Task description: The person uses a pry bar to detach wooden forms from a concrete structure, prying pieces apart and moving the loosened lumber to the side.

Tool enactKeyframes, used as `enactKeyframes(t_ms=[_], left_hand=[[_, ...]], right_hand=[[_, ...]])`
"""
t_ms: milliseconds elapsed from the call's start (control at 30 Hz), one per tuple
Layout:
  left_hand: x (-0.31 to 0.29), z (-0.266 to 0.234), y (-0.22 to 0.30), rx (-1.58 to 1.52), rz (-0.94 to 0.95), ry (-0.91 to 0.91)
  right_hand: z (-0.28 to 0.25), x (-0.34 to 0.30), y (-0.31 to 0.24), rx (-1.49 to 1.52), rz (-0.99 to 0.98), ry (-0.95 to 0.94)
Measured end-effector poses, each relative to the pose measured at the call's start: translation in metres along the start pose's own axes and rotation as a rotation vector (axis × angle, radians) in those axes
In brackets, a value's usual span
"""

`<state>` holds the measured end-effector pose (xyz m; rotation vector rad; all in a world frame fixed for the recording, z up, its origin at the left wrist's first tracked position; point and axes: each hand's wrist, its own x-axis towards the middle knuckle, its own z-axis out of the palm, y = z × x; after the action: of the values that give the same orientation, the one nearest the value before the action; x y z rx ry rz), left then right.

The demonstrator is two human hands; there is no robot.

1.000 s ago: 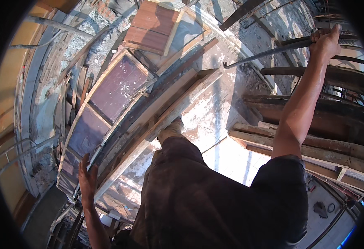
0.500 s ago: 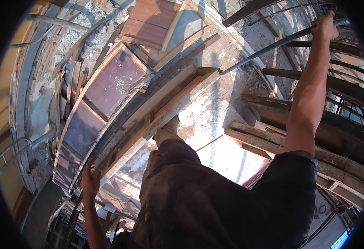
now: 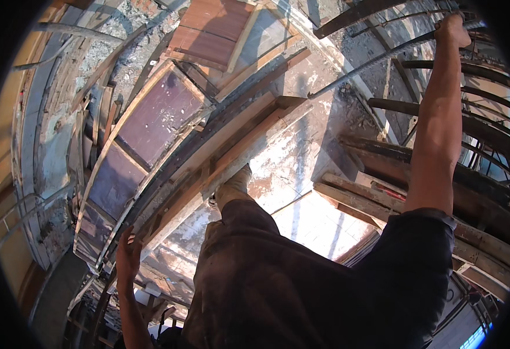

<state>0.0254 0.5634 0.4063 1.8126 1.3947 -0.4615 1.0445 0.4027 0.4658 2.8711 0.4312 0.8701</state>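
High at the far right, my right hand (image 3: 453, 32) is closed around a long dark metal bar (image 3: 377, 63). The bar slants down to the left, and its bent tip is at the right end of a wooden frame of joined beams (image 3: 237, 148); whether they touch, I cannot tell. My left hand (image 3: 128, 256) has its fingers apart beside the lower left end of that frame, near a panelled wooden door (image 3: 159, 116) with purplish panels. Nothing shows in its grasp. My shoe (image 3: 231, 185) is against or close to the frame's near edge.
Dark curved wooden bars (image 3: 470, 119) and stacked rough beams (image 3: 359, 200) fill the right side. A reddish-brown board (image 3: 211, 32) lies at the far side. Broken timber and rubble (image 3: 118, 64) cover the far left. Bright sunlight falls on the floor (image 3: 319, 224).
The bar's tip has risen slightly at the frame's end. My right hand has shifted a little up and left with the bar. My left hand has barely moved.
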Motion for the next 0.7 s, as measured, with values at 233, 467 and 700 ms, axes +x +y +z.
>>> enactKeyframes(t_ms=[233, 467, 700], left_hand=[[0.008, 0.007, 0.002, 0.003, -0.012, -0.029], [0.045, 0.001, 0.038, 0.104, 0.246, -0.019], [0.031, -0.022, 0.177, 0.106, 0.583, -0.064]], right_hand=[[-0.191, -0.183, -0.062, 1.556, 0.614, 0.383], [-0.253, -0.28, -0.045, 1.539, 0.71, 0.512], [-0.295, -0.332, -0.042, 1.662, 0.638, 0.306]])
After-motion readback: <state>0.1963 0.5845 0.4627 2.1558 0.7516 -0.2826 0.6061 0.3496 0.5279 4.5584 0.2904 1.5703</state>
